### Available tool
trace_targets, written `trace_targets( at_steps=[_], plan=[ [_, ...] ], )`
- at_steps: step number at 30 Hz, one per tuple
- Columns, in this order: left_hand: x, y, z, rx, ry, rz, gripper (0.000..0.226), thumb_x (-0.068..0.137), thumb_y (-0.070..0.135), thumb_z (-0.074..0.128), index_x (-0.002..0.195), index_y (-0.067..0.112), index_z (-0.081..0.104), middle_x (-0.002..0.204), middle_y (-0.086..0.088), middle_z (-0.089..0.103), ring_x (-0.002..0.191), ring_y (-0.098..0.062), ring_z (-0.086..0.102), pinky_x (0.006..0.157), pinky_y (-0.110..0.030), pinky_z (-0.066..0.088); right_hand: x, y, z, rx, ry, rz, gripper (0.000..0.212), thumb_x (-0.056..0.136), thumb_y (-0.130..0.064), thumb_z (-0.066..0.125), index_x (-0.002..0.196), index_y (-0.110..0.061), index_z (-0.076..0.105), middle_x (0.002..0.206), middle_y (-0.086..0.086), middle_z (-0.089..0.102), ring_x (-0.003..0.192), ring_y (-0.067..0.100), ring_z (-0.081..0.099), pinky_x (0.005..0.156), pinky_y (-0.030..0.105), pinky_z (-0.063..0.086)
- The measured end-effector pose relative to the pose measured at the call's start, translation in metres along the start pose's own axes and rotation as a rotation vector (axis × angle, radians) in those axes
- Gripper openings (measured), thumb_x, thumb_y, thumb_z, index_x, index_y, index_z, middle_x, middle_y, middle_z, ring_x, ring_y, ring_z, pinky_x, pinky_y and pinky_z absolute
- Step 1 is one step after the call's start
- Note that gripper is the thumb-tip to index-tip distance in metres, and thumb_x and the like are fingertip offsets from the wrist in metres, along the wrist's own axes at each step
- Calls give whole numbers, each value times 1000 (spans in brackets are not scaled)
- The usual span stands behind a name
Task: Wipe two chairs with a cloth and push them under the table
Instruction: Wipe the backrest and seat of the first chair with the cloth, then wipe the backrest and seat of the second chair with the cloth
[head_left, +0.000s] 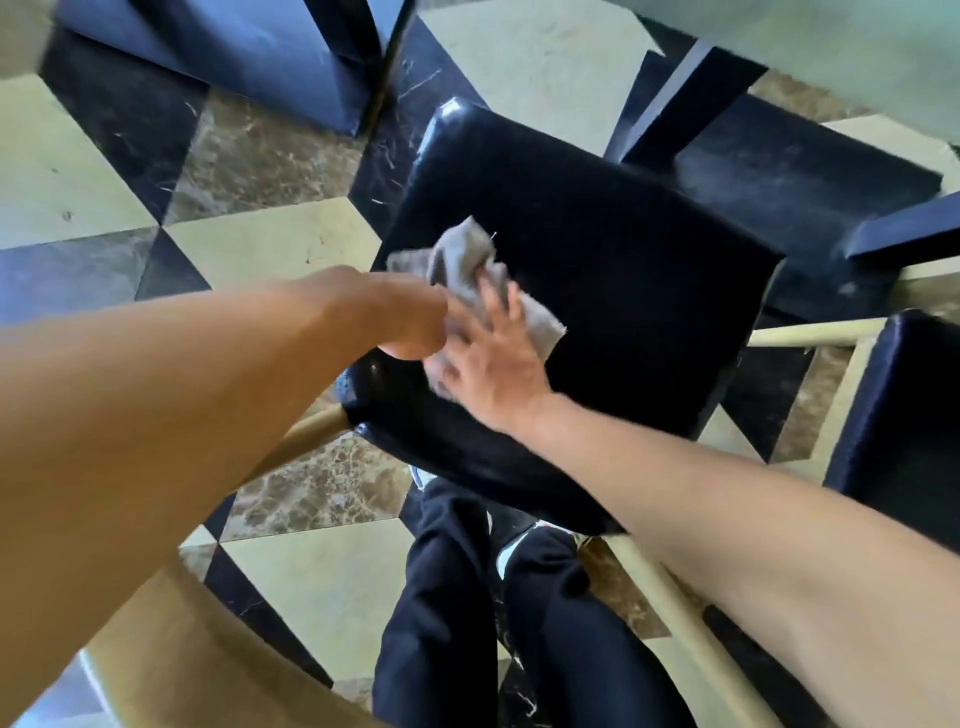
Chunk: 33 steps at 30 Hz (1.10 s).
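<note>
A marble floor (270, 249) of cream, brown and black tiles shows below dark trouser legs (441, 613).

Cloth (470, 275) on chair seat (613, 291)

Crumpled grey cloth (470, 283) lying on dark glossy chair seat (597, 291) near its left edge, second dark chair (898, 415) showing at right, pale table (831, 47) edging in top right.

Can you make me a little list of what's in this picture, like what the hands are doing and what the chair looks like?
cloth: grey, crumpled, lying on the seat
chair seat: dark, shiny
left hand: grips the cloth
right hand: fingers spread, presses on the cloth
second chair: dark seat at the right edge
floor: cream, brown and black tiles
</note>
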<state>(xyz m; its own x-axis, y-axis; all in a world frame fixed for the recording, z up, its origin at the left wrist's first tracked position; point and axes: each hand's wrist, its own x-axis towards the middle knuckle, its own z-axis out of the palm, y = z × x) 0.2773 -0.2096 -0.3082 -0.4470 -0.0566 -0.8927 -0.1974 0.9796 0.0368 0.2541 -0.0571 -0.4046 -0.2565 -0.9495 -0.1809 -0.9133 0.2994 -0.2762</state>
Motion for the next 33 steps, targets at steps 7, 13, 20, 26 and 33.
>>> trace_targets(
  at_steps=[7, 13, 20, 26, 33],
  plan=[
    [3, -24, 6, -63, -23, -77, 25, 92, 27, 42, 70, 17, 48, 71, 0, 49, 61, -17, 47, 70, -38, 48, -38, 72, -10, -184, -51, -649, 50, 101, -51, 47, 148, -34, 49, 160, 2, 39, 150, 39, 27, 118, 59, 28],
    [17, -56, -17, -132, 159, -110, 29, 95, 33, 41, 71, 16, 45, 72, 0, 45, 74, -22, 52, 72, -36, 45, 54, 110, -46, -78, 35, 250, 54, 100, -51, 41, 152, -36, 40, 165, 2, 29, 150, 44, 21, 122, 62, 14],
    [4, -67, -23, -44, 28, -32, 28, 95, 27, 39, 68, 22, 42, 74, -1, 50, 68, -19, 53, 62, -31, 46, 77, 18, -30, 29, 23, 360, 58, 103, -43, 43, 158, -35, 28, 169, 1, 17, 153, 44, 7, 123, 61, 4],
    [-16, -40, -40, 55, 53, -24, 25, 93, 29, 43, 92, 12, 62, 79, -4, 57, 71, -23, 59, 61, -31, 49, -51, 50, -24, -199, -290, -320, 55, 104, -31, 47, 157, -34, 30, 169, 1, 17, 155, 39, 7, 126, 53, 10],
    [-52, 57, -76, 25, 115, 48, 24, 94, 27, 41, 72, 18, 47, 77, 0, 48, 69, -22, 54, 60, -31, 43, -169, 128, -85, 241, -447, 8, 30, 96, -10, 53, 125, -12, 63, 152, 1, 46, 142, 24, 38, 119, 42, 26]
  ],
)
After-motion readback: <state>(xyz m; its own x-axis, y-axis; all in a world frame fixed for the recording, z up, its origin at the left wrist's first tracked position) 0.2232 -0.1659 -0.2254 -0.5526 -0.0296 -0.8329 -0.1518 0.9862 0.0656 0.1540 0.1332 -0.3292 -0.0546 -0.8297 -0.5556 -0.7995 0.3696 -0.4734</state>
